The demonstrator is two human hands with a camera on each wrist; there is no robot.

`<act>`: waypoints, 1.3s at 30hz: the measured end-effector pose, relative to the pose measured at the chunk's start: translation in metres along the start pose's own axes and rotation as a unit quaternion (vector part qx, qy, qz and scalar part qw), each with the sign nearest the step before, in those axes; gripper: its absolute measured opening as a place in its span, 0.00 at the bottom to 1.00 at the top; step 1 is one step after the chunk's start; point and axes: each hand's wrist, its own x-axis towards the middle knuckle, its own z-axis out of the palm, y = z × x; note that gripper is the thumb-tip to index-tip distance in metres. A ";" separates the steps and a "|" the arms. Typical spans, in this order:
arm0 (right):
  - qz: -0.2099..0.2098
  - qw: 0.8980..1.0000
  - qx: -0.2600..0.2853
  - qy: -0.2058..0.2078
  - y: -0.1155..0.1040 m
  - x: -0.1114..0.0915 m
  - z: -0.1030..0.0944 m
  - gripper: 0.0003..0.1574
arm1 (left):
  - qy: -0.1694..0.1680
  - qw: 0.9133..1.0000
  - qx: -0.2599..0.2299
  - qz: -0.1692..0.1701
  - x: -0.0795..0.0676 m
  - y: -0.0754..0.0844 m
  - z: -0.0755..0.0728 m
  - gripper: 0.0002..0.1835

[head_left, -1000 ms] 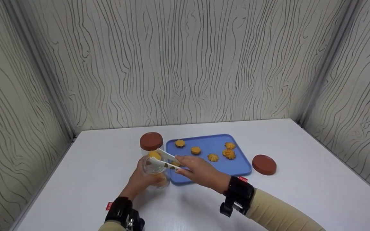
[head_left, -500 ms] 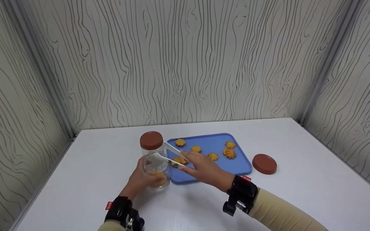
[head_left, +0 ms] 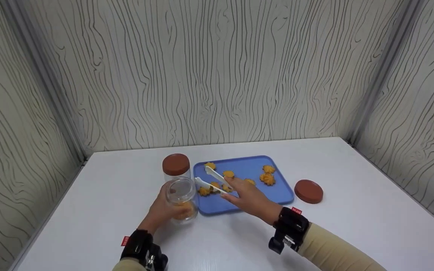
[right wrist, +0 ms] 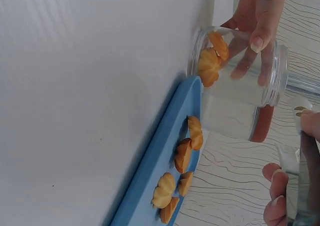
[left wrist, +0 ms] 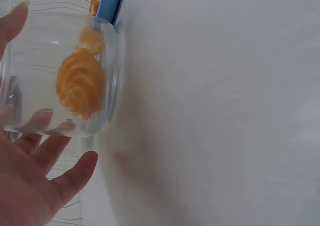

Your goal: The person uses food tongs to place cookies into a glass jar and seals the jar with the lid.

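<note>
The white tongs (head_left: 211, 180) have swung away from the mouth of the open glass jar (head_left: 181, 198) and now hang over the left part of the blue tray (head_left: 281, 190), their tips apart above the cookies (head_left: 204, 191) lying there — a second ago they pinched a cookie over the jar. That cookie is gone from the tongs. The right hand (head_left: 250, 198) carrying them has shifted toward the tray — away from the jar.
</note>
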 end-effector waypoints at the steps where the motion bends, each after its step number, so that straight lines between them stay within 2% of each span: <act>1: 0.004 1.000 0.001 -0.001 0.002 -0.001 0.000 0.36 | -0.001 1.000 0.000 0.000 0.000 0.000 0.000 0.57; 6: 0.028 1.000 0.006 -0.010 0.010 -0.003 0.001 0.37 | -0.001 1.000 -0.006 -0.005 0.001 -0.001 0.000 0.56; 22: 0.058 0.998 0.014 -0.032 0.021 -0.004 0.007 0.36 | 0.001 1.000 0.016 0.006 -0.004 0.002 0.000 0.54; 39: 0.037 0.999 -0.018 -0.034 0.025 -0.004 0.015 0.36 | -0.003 1.000 0.008 -0.007 -0.003 0.001 -0.001 0.57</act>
